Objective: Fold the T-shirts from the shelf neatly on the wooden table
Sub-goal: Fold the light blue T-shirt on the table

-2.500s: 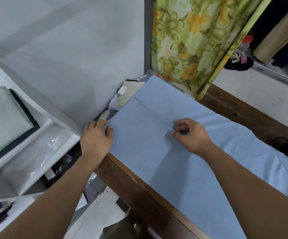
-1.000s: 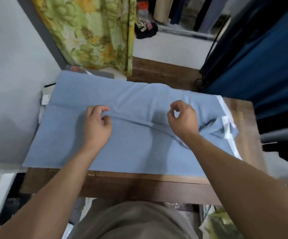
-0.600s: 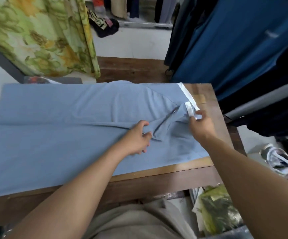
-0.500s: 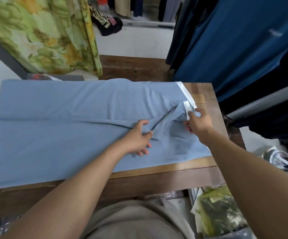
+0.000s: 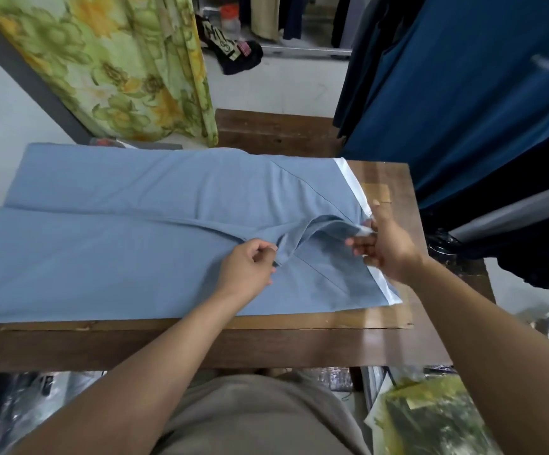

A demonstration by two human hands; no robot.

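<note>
Cloth position: the light blue knit T-shirt (image 5: 128,244) is lying spread across the brown wooden table (image 5: 394,178), covering most of the top and running off the left of view. Its near edge is sitting just inside the table's front edge. A white fabric band (image 5: 352,182) is running along the shirt's right end, beside a bare strip of wood.

Left hand (image 5: 245,269): I am curling my fingers and pinching a fold of the blue cloth at mid-shirt, right of centre, with the knuckles resting on the shirt. A long crease is running leftward from this pinch.

Right hand (image 5: 389,247): my fingers (image 5: 361,239) are bending round a raised flap of the same shirt at its right end and gripping it, with a bit of white trim showing at the fingertips. The flap is lifting off the table between my two hands, which are near each other but not touching.

Surroundings: a green-and-yellow floral curtain (image 5: 112,67) is hanging beyond the table on the left; dark blue hanging garments (image 5: 463,110) are filling the right side; a crinkled plastic bag (image 5: 430,418) is lying low at the right.
</note>
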